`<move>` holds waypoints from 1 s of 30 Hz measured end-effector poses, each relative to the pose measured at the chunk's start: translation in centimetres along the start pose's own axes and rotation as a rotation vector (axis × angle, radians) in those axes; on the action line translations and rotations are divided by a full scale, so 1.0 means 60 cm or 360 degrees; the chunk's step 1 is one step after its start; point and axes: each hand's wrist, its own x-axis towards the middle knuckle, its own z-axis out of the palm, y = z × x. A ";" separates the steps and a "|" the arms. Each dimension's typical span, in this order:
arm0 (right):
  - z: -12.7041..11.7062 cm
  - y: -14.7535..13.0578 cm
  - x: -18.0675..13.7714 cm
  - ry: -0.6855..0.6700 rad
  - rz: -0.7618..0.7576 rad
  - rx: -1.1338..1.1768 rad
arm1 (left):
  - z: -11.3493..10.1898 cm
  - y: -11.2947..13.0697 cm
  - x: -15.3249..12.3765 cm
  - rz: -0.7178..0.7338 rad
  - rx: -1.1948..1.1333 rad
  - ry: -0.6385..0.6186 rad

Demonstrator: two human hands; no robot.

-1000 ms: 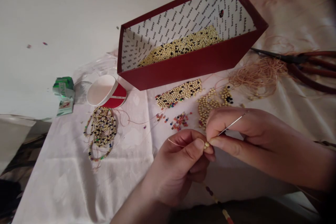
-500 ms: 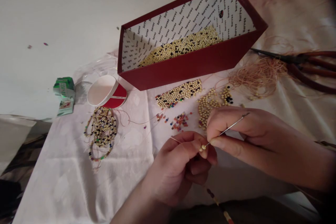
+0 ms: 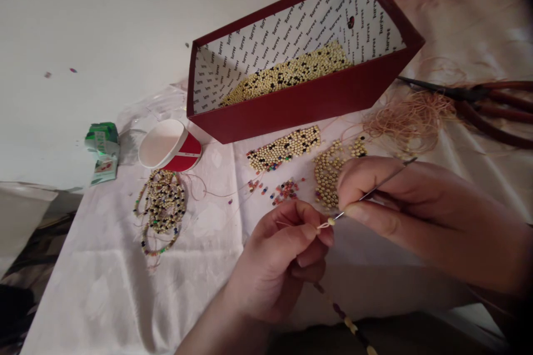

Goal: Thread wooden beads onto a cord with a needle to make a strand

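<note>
My right hand pinches a thin metal needle between thumb and forefinger, its far end sticking up past the knuckles. A pale yellow bead sits near the needle's lower tip. From that bead a small loop of light thread runs into my left hand, whose thumb and forefinger are pressed together on it. Below the left hand hangs a strand of dark and pale beads, leading off the bottom edge. Loose yellow beads lie just behind my hands, partly covered by the right one.
A dark red box holds many beads. Behind the right hand lie tangled thread and scissors. Left are a paper cup, coiled bead strings and a green packet. Small orange beads and a bead patch lie mid-table.
My right hand has shifted slightly right and up with the needle. The hands are farther apart, and a thread loop shows between the bead and my left fingertips. More of the beaded strand shows.
</note>
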 end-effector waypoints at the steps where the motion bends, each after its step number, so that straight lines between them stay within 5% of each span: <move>1: 0.000 0.000 0.001 0.0000 0.0002 0.0001 | -0.001 0.000 0.001 -0.0001 -0.0021 -0.0004; 10: 0.009 0.003 -0.005 -0.0244 0.0133 0.0164 | -0.006 -0.007 0.002 0.0060 0.0050 -0.0018; 20: 0.001 0.000 0.000 -0.0025 -0.0028 0.0030 | 0.003 -0.001 0.001 -0.0007 0.0089 0.0072; 24: -0.003 -0.001 0.001 0.0112 0.0101 0.0000 | 0.007 0.002 0.002 -0.0028 0.0097 0.0089; 30: -0.001 0.005 -0.006 0.0045 0.0221 0.0370 | 0.006 0.003 0.002 -0.0025 0.0080 0.0102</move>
